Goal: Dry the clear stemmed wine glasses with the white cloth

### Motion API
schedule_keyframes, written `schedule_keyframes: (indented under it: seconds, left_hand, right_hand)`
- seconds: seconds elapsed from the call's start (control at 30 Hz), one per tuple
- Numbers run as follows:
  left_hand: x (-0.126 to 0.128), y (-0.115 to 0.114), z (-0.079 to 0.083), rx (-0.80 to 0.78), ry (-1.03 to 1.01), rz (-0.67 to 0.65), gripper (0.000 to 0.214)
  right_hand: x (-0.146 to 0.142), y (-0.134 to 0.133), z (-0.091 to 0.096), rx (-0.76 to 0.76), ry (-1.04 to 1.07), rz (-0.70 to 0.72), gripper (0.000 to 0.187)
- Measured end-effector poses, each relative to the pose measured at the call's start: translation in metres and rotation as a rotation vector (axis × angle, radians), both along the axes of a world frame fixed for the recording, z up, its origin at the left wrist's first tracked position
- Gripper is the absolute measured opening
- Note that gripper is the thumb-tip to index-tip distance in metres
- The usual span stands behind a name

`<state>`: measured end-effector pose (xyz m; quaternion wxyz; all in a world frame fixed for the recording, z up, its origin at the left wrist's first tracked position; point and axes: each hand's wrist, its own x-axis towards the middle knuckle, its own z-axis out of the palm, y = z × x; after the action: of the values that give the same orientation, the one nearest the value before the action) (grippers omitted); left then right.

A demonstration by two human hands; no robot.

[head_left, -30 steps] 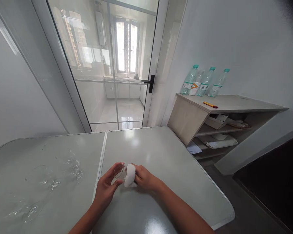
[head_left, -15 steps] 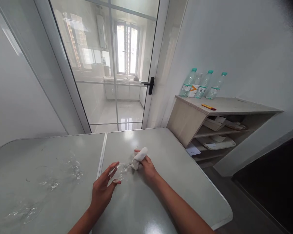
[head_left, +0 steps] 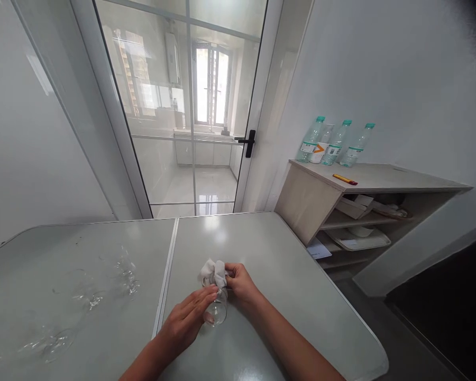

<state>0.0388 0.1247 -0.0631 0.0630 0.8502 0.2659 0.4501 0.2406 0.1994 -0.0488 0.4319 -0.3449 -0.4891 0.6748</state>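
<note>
A clear stemmed glass (head_left: 219,314) lies tilted in my hands over the table, its round rim pointing toward me. My left hand (head_left: 189,316) is closed round the side of the bowl, fingers across its top and thumb beneath. Beyond the bowl, a crumpled white cloth (head_left: 209,270), perhaps a tissue, wraps the stem and foot end. My right hand (head_left: 241,284) pinches that cloth against the glass from the right. The cloth hides most of the stem.
Several clear glasses stand or lie on the table's left half, including one glass (head_left: 94,301) near its middle. A low wooden cabinet (head_left: 313,201) adjoins the right side, bearing plastic bottles (head_left: 333,147) and a yellow-and-red utility knife (head_left: 345,179). Behind is a glass door (head_left: 162,174).
The glass has swung so its rim faces me rather than left. My left hand has moved right and closed over the bowl. The cloth has shifted left, and the view has moved slightly.
</note>
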Motion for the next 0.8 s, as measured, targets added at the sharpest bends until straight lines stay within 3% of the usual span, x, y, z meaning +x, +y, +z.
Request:
schedule_keyframes:
  seconds: [0.17,0.37,0.53,0.67,0.8]
  left_hand:
    - [0.001,-0.001,0.003,0.009,0.02,-0.029,0.068]
    - [0.001,-0.002,0.005,0.012,0.065,-0.044,0.068]
    - [0.002,-0.004,0.006,0.001,0.024,-0.05,0.069]
    - [0.0,-0.003,-0.003,-0.069,-0.08,0.066,0.062]
    - [-0.001,-0.005,0.002,-0.227,-0.291,0.367,0.054]
  right_hand:
    - [0.006,0.007,-0.01,0.048,-0.093,-0.158,0.018]
    - [0.002,0.004,-0.007,0.05,-0.02,-0.018,0.025]
    - [0.004,0.006,-0.014,0.054,-0.126,-0.093,0.015]
    - [0.006,0.007,-0.014,0.056,-0.144,-0.193,0.012]
    - [0.012,0.008,-0.002,0.125,-0.098,-0.386,0.012]
